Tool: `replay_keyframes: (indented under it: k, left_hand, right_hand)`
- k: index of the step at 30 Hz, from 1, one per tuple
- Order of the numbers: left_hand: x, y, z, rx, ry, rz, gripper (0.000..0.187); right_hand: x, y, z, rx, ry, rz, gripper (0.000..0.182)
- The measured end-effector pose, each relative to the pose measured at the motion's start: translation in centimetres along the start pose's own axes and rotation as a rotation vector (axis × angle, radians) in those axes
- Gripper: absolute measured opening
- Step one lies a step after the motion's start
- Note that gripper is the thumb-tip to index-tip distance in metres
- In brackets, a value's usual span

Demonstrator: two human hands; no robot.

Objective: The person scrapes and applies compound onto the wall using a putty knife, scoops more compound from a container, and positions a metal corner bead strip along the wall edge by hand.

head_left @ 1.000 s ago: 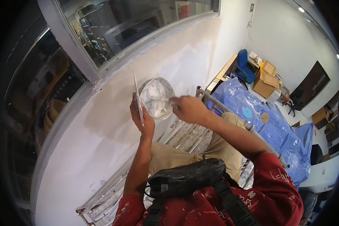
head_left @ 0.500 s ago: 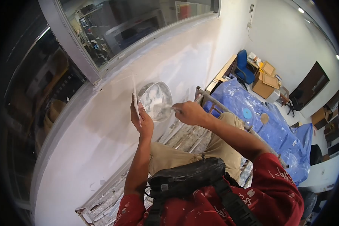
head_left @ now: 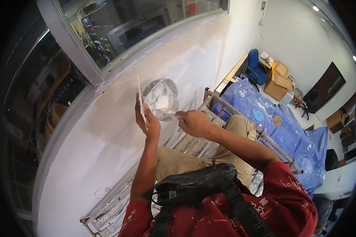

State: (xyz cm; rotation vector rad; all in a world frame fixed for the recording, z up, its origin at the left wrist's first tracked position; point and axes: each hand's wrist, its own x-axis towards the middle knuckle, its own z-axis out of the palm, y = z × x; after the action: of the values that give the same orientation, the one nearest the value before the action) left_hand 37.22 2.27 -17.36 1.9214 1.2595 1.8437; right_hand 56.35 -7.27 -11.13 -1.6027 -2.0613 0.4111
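My left hand (head_left: 147, 120) is closed round a thin flat plate (head_left: 141, 94), seen nearly edge-on, and is beside a round metal bowl (head_left: 161, 89). White paste coats the inside of the bowl. Fingers pressed together, my right hand (head_left: 194, 122) grips the handle of a small scraper (head_left: 168, 112), whose blade lies at the bowl's lower inner side. Whether the left hand also supports the bowl is hidden. Behind both hands rises a wall (head_left: 106, 134) with white and beige patches.
Below me is a paint-spattered scaffold platform (head_left: 106, 217) with a metal rail (head_left: 271, 144). Window frames (head_left: 77, 51) border the wall. On the right are a blue plastic sheet (head_left: 261, 106), a blue chair (head_left: 256, 69), cardboard boxes (head_left: 276, 89) and a dark door (head_left: 331, 85).
My right hand has moved slightly left and down with the scraper. The bowl has shifted slightly up and left, and its opening shows more paste.
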Motion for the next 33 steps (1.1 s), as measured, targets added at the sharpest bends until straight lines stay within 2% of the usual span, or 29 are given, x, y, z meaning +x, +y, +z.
replay_keyframes:
  k: [3,5,7,9,12,14,17,21,25,26,29,30,33]
  left_hand:
    - [1.5,3.1,-0.8,-0.04,0.024,0.092,0.037]
    - [2.2,3.8,-0.9,0.009,0.004,0.207,0.037]
    - [2.3,4.6,-1.0,-0.095,0.008,0.174,0.039]
    - [2.5,5.2,-1.0,-0.138,0.006,0.167,0.039]
    - [2.6,4.3,-1.3,-0.108,-0.023,0.177,0.041]
    - [1.5,3.0,-1.5,-0.072,-0.039,-0.041,0.041]
    - [1.8,4.5,-1.4,-0.087,0.018,-0.123,0.044]
    - [2.8,6.3,-0.8,-0.224,0.1,-0.14,0.051]
    - [2.7,7.8,-0.5,-0.222,0.113,-0.189,0.054]
    - [2.6,7.9,-0.4,-0.208,0.107,-0.195,0.055]
    - [2.7,9.0,-0.4,-0.205,0.13,-0.204,0.057]
    - [2.6,8.6,-0.2,-0.189,0.129,-0.191,0.055]
    - [2.1,7.7,0.2,-0.174,0.118,-0.193,0.053]
  right_hand:
    - [0.9,1.4,-0.8,0.043,0.128,-0.06,0.036]
    - [1.5,0.3,-4.3,0.009,0.096,-0.011,0.036]
    - [2.4,0.7,-6.4,-0.044,0.118,0.001,0.034]
    - [3.3,2.9,-7.2,-0.089,0.139,-0.084,0.035]
    - [3.1,5.3,-6.7,-0.08,0.117,-0.138,0.038]
    - [2.6,6.1,-6.1,-0.02,0.085,-0.113,0.04]
    - [0.7,5.7,-4.6,0.082,0.113,-0.162,0.039]
    - [-0.6,5.0,-2.2,0.352,-0.001,0.071,0.04]
    - [-1.6,3.9,0.4,0.592,-0.076,0.133,0.042]
    - [-1.8,4.1,1.9,0.742,-0.078,0.137,0.042]
    - [-2.5,1.8,1.7,0.988,-0.199,0.349,0.038]
    - [-2.8,1.1,2.2,1.077,-0.196,0.392,0.03]
    - [-2.9,-0.1,3.2,1.407,-0.259,0.431,0.024]
